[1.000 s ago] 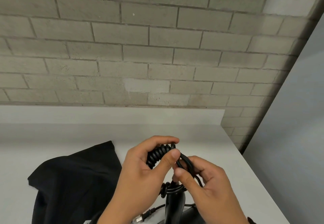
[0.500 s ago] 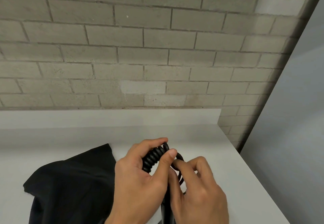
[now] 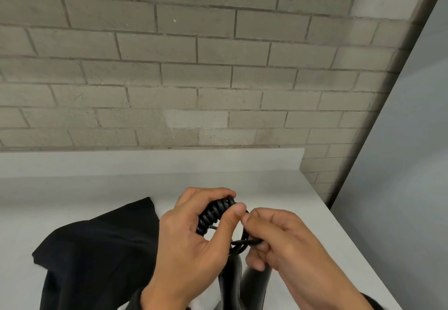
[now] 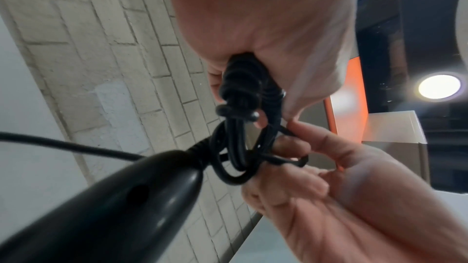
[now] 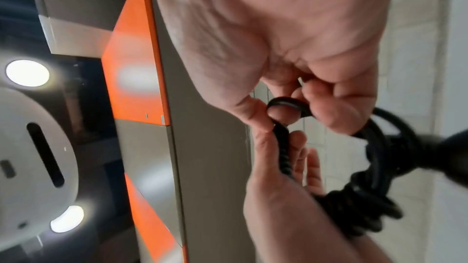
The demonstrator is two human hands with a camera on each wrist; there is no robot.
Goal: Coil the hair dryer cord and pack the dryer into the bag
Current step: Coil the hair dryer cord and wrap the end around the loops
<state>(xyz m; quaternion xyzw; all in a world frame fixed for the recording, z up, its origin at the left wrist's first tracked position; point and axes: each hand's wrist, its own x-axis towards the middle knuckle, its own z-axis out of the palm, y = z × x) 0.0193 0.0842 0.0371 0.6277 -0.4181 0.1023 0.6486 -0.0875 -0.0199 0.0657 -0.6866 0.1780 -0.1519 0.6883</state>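
Two hands on one cord point(image 3: 213, 212): my left hand point(image 3: 191, 244) grips the spiral bunch to keep it gathered; my right hand point(image 3: 286, 244) pinches a loop, apparently tucking it. Dryer point(image 3: 232, 283) hangs below; bag point(image 3: 97, 256) waits on counter point(image 3: 72, 188) alongside.

No legible text anywhere.
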